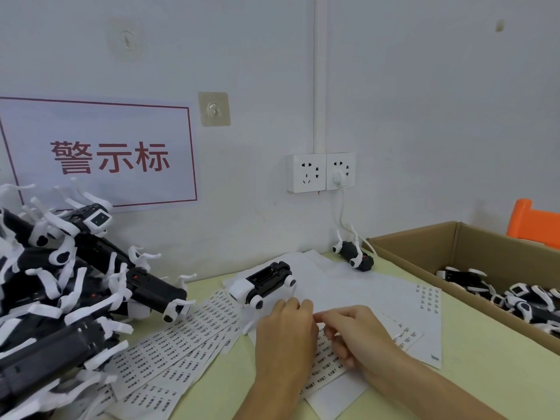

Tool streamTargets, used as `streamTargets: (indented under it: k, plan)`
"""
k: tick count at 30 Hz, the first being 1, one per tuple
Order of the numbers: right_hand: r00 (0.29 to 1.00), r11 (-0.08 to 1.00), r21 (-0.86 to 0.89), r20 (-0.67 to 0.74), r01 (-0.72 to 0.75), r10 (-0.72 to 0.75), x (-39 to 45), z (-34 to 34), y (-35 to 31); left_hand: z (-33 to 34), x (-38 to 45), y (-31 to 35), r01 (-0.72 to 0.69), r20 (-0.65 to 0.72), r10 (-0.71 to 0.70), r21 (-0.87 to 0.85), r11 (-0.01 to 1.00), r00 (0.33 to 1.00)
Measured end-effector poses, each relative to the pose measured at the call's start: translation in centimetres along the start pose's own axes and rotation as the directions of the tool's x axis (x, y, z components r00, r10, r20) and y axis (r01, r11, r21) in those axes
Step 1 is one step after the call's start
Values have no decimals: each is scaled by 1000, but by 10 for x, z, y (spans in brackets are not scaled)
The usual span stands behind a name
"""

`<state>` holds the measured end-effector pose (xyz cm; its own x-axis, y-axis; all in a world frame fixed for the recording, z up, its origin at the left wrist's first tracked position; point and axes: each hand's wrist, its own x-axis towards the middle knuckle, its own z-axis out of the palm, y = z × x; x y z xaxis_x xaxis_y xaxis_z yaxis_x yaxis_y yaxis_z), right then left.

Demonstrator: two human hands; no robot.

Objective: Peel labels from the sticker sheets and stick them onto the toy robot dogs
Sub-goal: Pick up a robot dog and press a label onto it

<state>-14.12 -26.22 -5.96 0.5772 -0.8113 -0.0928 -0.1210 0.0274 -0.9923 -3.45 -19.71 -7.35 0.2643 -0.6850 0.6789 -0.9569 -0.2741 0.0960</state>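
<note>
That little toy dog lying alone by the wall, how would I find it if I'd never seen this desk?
Start at the white wall socket and follow the plugged-in white cable down to the tabletop. There, just left of the cardboard box, lies a small black toy dog with white legs in the air. Unlike the heaped dogs far left, it lies alone.

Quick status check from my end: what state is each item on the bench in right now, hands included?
Left hand: knuckles up, resting on a sticker sheet.
Right hand: fingers pinched at that sheet, apparently picking a label.
Sticker sheet under the hands: flat, labels remaining.
Fanned sticker sheets: overlapping, full of labels.
Toy robot dog: belly up, battery bay open.
Far toy dog: overturned by the wall.
Dog pile: heaped.
Cardboard box: open, holding dogs.
</note>
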Motion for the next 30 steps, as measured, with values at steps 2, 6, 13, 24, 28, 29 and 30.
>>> streamTargets:
  k: [2, 6, 13, 24, 28, 29, 30]
  plan:
    - [1000, 998, 62, 9, -17, 17, 1, -1, -1, 3, 0, -1, -13, -22, 13, -11, 1000, 1000]
    - [999, 990, 137, 31, -41, 37, 3, -4, -2, 9, 0, -3, -29, -48, 26, -57, 998, 999]
    - [999, 988, 151, -29, 28, -24, 7, -7, 1, 16, -5, -7, -3, 40, 16, -315, 949, 999]
    - [995, 982, 164, -47, 96, -90, 13, -15, 0, 10, 4, -14, 437, 358, -250, -732, 523, 900]
    - [996, 991, 99, 0, 93, -93, 11, -13, 1, 2, 6, -19, 492, 457, -186, -770, 407, 870]
    - [995, 992, 85, 7, 95, -96, 11, -12, 2, 0, 6, -19, 491, 463, -170, -780, 388, 870]
    - [995, 992, 77, 10, 95, -96, 11, -12, 2, -1, 6, -20, 491, 467, -160, -787, 373, 870]
